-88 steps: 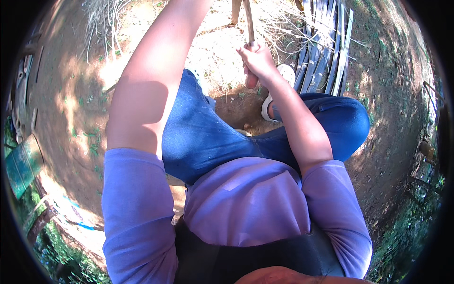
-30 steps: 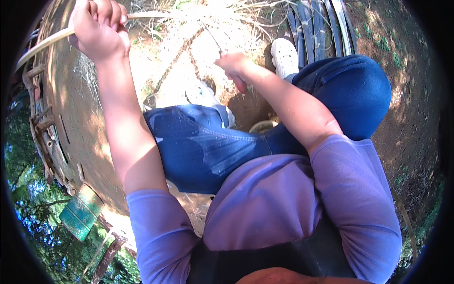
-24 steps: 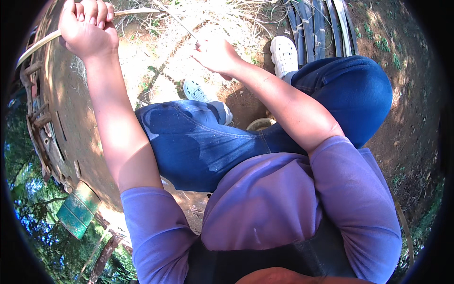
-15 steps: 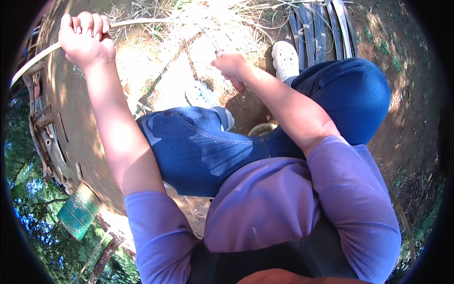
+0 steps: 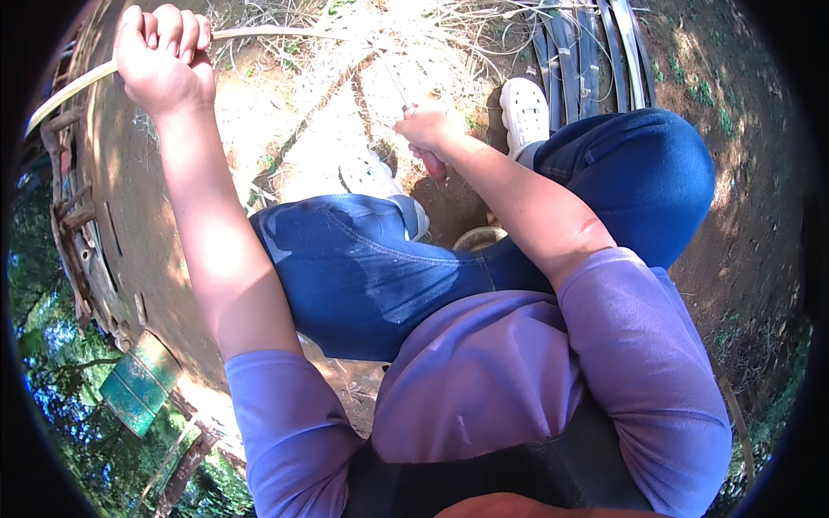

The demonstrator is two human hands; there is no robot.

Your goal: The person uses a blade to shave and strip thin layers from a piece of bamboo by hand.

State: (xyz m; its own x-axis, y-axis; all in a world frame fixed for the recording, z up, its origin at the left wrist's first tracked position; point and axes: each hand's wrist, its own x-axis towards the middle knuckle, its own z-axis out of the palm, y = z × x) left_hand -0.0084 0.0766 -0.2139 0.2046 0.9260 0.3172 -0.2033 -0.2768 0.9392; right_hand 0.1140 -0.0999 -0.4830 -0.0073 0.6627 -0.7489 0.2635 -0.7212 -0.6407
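Note:
At the upper left, my left hand (image 5: 166,65) is closed round a long pale strip (image 5: 281,32) that looks like split cane or bamboo. The strip bends in an arc, one end running down toward the left rim and the other reaching right over the bright ground. My right hand (image 5: 429,129) grips a knife (image 5: 434,164) by its reddish handle, in front of my shins. Its thin blade points up and away toward the strip's right end. Glare there hides whether blade and strip touch.
Pale shavings (image 5: 414,30) lie in a tangle beyond my feet. Several dark flat strips (image 5: 566,65) lie at the far right beside my white shoe (image 5: 524,112). A round rim (image 5: 479,237) shows under my legs. A green panel (image 5: 140,388) and stacked wood (image 5: 73,207) stand left.
My left hand has risen slightly, away from me, carrying the strip with it. My right hand and the knife have shifted a little toward me and to the right.

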